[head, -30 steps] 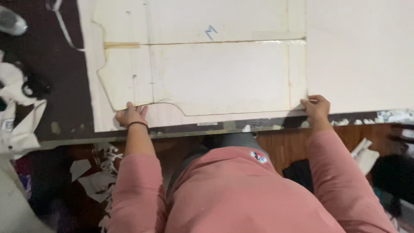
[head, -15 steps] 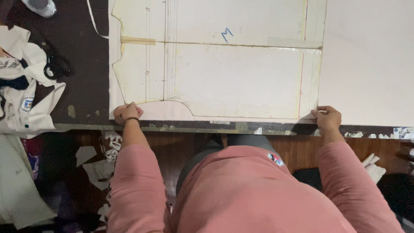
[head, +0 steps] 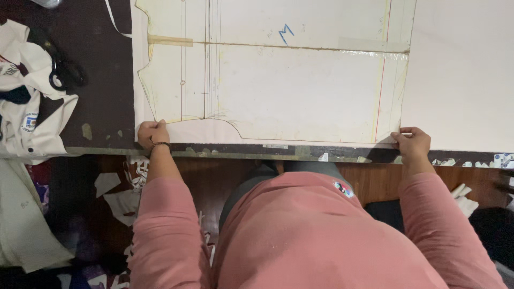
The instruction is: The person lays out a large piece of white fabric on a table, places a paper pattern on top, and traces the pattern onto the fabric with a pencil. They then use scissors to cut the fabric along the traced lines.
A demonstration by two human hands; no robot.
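Left hand (head: 152, 134): fingers curled, pinching the near left corner of the white fabric (head: 460, 75) at the table edge (head: 235, 151). Right hand (head: 412, 143): fingers pressed together, gripping the near edge of the same fabric just below the right corner of the paper pattern (head: 278, 85).

Position of the work: fabric spread flat on the dark table, near edge running along the table edge; pattern laid on top, covering the left and middle part, bare cloth showing to the right.

Progress, as a judgement: spreading and pattern placement done; near edge held at both ends, apparently under alignment. No cut line visible through the fabric; cutting apparently still to do.

Count: one fabric sheet, one pattern, taped together from several pieces. One pair of black scissors (head: 61, 72) at far left, untouched, well apart from both hands. One heap of white garments (head: 27, 115) beside the scissors. Many pale scraps (head: 115, 192) on the floor under the table.
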